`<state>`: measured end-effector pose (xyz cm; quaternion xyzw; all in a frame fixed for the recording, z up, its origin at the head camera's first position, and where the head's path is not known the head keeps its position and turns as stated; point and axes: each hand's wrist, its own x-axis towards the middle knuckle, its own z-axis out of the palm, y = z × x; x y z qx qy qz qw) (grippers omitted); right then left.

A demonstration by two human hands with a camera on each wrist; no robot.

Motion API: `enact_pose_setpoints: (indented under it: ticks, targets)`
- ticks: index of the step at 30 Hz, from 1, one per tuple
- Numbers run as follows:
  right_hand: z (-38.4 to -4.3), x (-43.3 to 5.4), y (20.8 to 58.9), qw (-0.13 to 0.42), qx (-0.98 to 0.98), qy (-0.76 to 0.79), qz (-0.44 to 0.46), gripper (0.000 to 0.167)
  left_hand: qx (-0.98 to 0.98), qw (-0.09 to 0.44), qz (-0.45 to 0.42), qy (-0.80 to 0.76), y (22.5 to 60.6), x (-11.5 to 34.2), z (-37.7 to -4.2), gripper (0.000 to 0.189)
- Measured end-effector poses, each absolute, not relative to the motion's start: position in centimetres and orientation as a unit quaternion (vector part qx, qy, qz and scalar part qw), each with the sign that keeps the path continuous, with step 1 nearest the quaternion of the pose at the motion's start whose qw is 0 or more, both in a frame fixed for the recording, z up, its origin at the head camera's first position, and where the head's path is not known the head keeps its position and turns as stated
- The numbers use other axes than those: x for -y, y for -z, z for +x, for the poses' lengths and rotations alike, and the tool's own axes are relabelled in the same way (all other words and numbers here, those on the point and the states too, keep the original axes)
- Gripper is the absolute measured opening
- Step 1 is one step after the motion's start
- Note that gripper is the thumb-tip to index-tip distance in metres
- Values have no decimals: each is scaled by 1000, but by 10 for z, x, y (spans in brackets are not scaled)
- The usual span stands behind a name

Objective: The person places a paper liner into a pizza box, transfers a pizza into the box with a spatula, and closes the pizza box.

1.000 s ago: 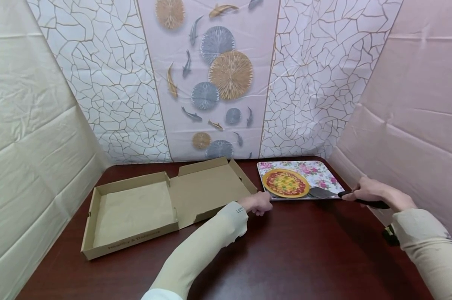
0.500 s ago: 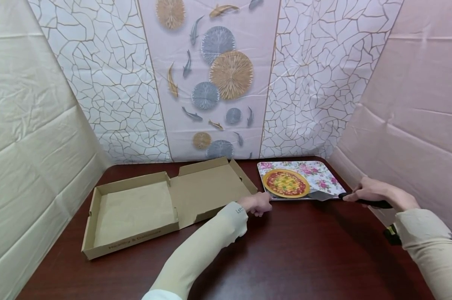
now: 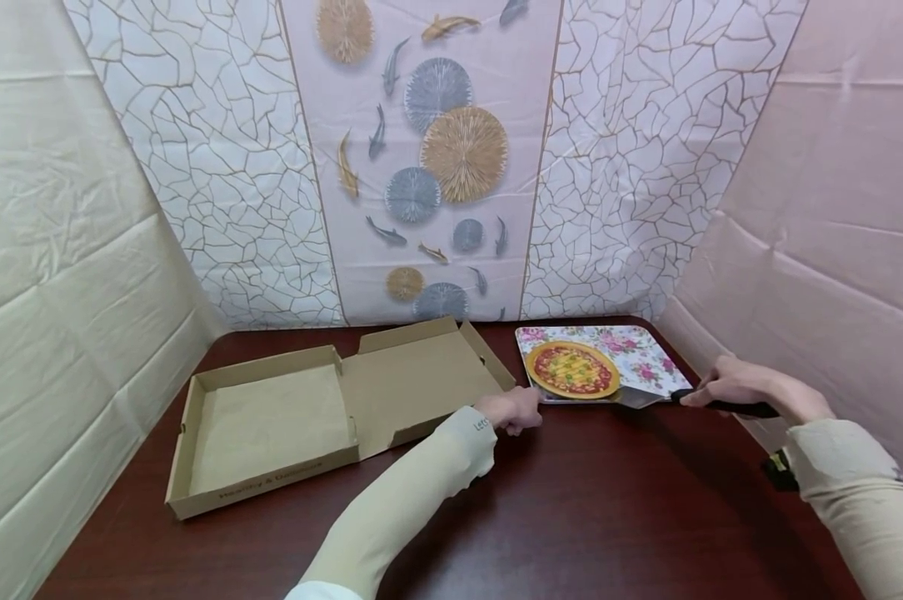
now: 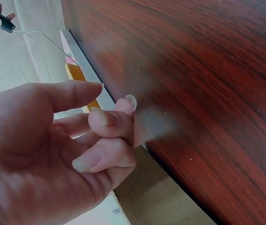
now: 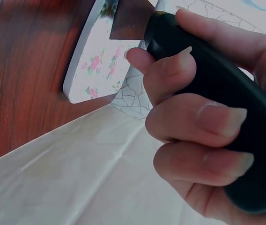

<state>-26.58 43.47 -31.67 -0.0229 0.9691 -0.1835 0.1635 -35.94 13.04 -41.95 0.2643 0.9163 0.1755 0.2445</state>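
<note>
Right hand [image 3: 740,382]: we see the fingers wrapped around the handle of the spatula [image 3: 641,397], thumb laid along it. Left hand [image 3: 513,410]: fingers curled at the near left corner of the tray [image 3: 631,342]; we cannot tell whether they pinch its edge.

Spatula: long axis roughly left to right. The blade points left, toward the pizza [image 3: 571,369]; the handle lies to the right and, in the left wrist view, sits raised on a bent neck.

Pizza: on the left part of the tray, apparently flat. It is round, so we assign no long axis. The blade meets its rim at the right, near side; whether any of it is underneath we cannot tell.

Box [image 3: 264,482]: on the counter [image 3: 609,500], left of the tray, lid folded open toward it.

Progress, our judgement: box opened, spatula in grip and blade placed at the rim. Left: getting under the pizza and raising it; neither looks done yet.
</note>
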Motion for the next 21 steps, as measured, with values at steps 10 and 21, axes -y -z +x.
enact_pose_setpoints:
  ticks: [10,21]
  targets:
    - [-267,-430,320,142,-975,165,-42,31,-944,189,253,-91,419,-134,-356,48]
    - [-266,-427,323,119,-978,167,-47,35,-940,187,269,-90,418,-134,-355,45]
